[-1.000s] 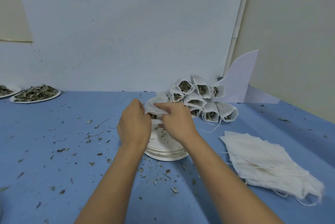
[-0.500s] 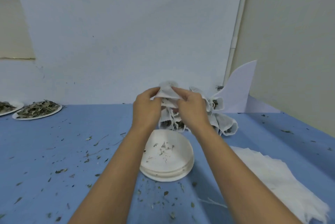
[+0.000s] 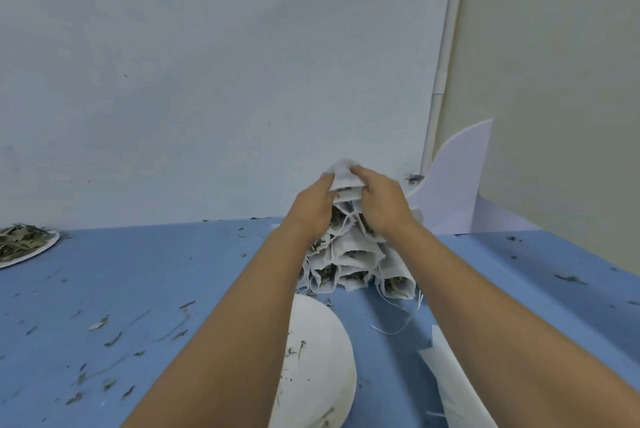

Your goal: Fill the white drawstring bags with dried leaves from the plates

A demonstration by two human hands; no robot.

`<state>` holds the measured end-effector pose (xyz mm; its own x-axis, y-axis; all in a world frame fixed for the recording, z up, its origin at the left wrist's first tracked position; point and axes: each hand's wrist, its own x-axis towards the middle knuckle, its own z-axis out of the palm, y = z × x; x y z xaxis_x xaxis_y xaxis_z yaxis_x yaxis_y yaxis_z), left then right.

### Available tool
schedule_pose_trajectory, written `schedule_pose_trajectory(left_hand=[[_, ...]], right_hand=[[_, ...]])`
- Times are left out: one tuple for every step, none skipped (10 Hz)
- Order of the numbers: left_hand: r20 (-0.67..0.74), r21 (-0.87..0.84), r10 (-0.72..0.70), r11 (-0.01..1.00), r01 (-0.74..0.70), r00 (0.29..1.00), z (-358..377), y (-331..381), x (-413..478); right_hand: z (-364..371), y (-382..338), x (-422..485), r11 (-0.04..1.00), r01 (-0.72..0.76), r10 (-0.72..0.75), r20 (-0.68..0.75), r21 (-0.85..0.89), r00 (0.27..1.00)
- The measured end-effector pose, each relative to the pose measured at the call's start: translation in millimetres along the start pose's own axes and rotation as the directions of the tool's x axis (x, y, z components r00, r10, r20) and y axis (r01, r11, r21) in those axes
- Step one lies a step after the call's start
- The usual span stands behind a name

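Head view: left hand [image 3: 311,211], right hand [image 3: 382,208] grip bag [image 3: 343,174], mouth hidden; plate [image 3: 46,247] cropped.

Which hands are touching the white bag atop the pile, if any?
Touching, both: the head view shows the left hand and right hand pinching the white bag from either side.

Both bare forearms outstretched, left hand [image 3: 311,213] and right hand [image 3: 384,206] close together, fingertips pinched on one white bag [image 3: 344,172].
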<state>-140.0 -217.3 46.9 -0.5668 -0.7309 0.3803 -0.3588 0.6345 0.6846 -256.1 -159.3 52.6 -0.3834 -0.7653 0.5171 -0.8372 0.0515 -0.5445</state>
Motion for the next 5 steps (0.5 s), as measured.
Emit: schedule_pose_trajectory(left_hand=[[0.137,0.132,-0.046,0.991,0.027,0.989,7,-10,-4],[0.159,0.156,-0.082,0.986,0.057,0.984,6,-12,-10],[0.108,0.051,-0.096,0.995,0.091,0.989,-2,-6,-17],[0.042,-0.052,-0.086,0.995,0.088,0.995,-16,2,-26],[-0.088,-0.164,-0.086,0.984,0.071,0.992,-30,11,-43]], right_hand=[[8,13,-10,0.989,-0.054,0.069,0.111,-0.139,0.991],[5,11,-16,0.981,-0.075,0.096,0.114,-0.179,0.989],[-3,2,-22,0.991,-0.128,0.131,0.12,-0.032,0.984],[-11,-5,-25,0.98,-0.168,0.157,0.103,0.109,0.982],[-12,-17,-44,0.967,-0.158,0.161,0.001,0.198,0.987]])
